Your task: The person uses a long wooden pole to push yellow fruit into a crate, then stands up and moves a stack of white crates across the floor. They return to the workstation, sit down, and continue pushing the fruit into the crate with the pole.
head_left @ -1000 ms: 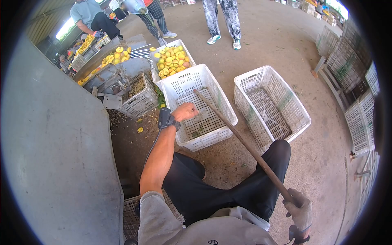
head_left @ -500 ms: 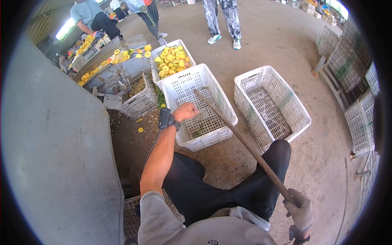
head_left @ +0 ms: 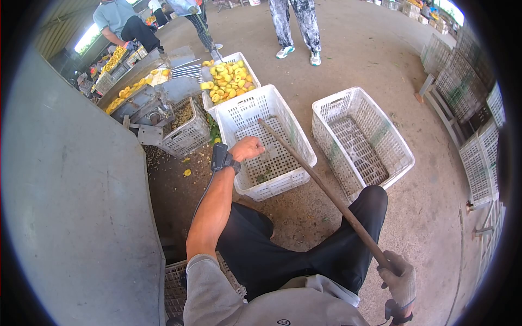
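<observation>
My right hand (head_left: 399,278), in a grey glove, is wrapped round the lower end of a long wooden stick (head_left: 326,190). The stick slants up to the left over the white crate (head_left: 296,130) in front of me. My bare left hand (head_left: 248,148) hangs above that crate with its fingers curled; whether anything is inside them is hidden. Behind, a crate of yellow fruit (head_left: 231,81) stands at the end of a metal chute (head_left: 182,89). A second white crate (head_left: 394,136) is on the right, with no fruit visible in it.
A large grey metal panel (head_left: 76,190) fills the left side. A crate of small bits (head_left: 187,138) sits under the machine. A person's legs (head_left: 299,27) are ahead, other people at upper left. Stacked crates (head_left: 462,81) line the right.
Fruit on the chute's bars has moved down toward the fruit crate, leaving the bars mostly bare. Both my hands and the stick have not visibly moved.
</observation>
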Available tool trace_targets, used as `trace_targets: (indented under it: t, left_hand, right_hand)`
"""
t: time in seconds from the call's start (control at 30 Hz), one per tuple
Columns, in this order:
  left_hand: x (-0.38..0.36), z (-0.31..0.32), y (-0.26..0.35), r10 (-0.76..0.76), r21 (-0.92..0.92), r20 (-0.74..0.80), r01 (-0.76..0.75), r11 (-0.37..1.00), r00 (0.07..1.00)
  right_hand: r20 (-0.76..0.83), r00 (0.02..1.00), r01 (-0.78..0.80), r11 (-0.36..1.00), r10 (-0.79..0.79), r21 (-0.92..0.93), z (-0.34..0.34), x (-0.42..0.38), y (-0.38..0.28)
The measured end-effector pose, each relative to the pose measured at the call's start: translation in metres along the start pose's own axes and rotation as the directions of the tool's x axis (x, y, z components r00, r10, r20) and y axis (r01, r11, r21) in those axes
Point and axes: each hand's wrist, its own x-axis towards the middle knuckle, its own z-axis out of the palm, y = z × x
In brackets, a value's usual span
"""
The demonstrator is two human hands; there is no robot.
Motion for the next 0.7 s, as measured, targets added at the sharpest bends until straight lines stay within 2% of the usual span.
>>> trace_targets:
  t: [0.7]
  left_hand:
    - [-0.0021, -0.0014, 0.0044, -0.013, 0.009, 0.009, 0.012, 1.0, 1.0]
  right_hand:
    - [-0.007, 1.0, -0.005, 1.0, 0.004, -0.01, -0.0002, 0.0008, -0.001]
